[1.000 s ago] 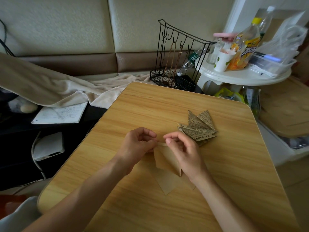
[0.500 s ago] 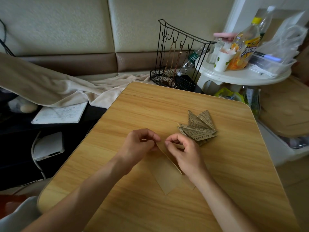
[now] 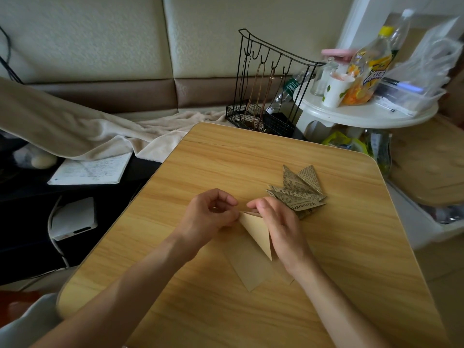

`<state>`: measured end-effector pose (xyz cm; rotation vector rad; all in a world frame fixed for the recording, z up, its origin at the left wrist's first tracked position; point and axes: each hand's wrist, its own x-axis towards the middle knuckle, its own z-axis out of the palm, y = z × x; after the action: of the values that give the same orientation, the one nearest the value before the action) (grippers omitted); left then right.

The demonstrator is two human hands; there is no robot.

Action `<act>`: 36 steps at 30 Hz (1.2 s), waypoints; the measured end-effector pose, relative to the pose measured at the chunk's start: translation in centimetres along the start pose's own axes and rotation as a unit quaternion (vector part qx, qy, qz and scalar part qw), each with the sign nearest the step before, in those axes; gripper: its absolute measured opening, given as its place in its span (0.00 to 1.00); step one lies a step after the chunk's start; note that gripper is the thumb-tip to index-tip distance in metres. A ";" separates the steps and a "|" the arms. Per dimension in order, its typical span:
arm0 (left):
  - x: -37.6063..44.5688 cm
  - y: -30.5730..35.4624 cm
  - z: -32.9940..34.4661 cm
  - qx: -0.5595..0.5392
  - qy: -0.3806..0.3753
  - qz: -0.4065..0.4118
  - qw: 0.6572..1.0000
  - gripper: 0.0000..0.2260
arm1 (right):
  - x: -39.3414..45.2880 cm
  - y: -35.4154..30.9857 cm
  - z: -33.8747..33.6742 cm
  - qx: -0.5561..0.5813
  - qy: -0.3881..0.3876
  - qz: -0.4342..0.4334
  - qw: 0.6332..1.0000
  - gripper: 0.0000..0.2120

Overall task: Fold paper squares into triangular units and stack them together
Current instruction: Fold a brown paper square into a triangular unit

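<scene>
A tan paper piece (image 3: 256,231), folded into a triangle shape, is held just above the wooden table (image 3: 351,259) at its middle. My left hand (image 3: 209,217) pinches its top left corner. Along its right edge my right hand (image 3: 278,224) pinches the top fold with curled fingers. More tan paper (image 3: 248,270) lies flat under it. A fanned stack of newspaper-print folded triangles (image 3: 298,192) lies on the table just right of my right hand.
A black wire rack (image 3: 266,86) stands past the table's far edge. To the right, a white round side table (image 3: 364,114) carries a cup, a jar and an orange drink bottle. A beige blanket, a notebook and a white box lie to the left.
The tan paper was lifted and turned between both hands, and its fold now stands as a clear triangle. The hands stayed at the table's middle. The newspaper stack has not moved.
</scene>
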<state>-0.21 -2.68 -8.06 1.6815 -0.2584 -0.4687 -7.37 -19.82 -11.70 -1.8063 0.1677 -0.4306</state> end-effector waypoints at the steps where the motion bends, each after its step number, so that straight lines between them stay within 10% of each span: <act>1: 0.0 0.0 0.0 -0.004 0.001 -0.003 1.000 0.07 | -0.1 -0.1 0.0 -0.003 -0.001 -0.005 1.000 0.20; 14: 0.2 0.0 0.1 -0.117 0.001 -0.069 0.991 0.09 | 0.1 0.9 0.1 -0.040 0.017 -0.005 0.999 0.03; 33: 0.4 0.0 -0.3 -0.153 0.060 -0.029 0.986 0.03 | 0.1 1.2 0.3 -0.025 0.008 -0.016 1.000 0.09; 36: 0.3 -0.1 -0.4 0.034 0.098 0.029 0.994 0.04 | 0.2 1.4 0.4 -0.046 0.025 -0.029 0.998 0.04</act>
<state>0.22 -2.43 -8.13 1.7683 -0.1810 -0.2521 -6.89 -19.95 -13.04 -1.8962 0.1717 -0.5165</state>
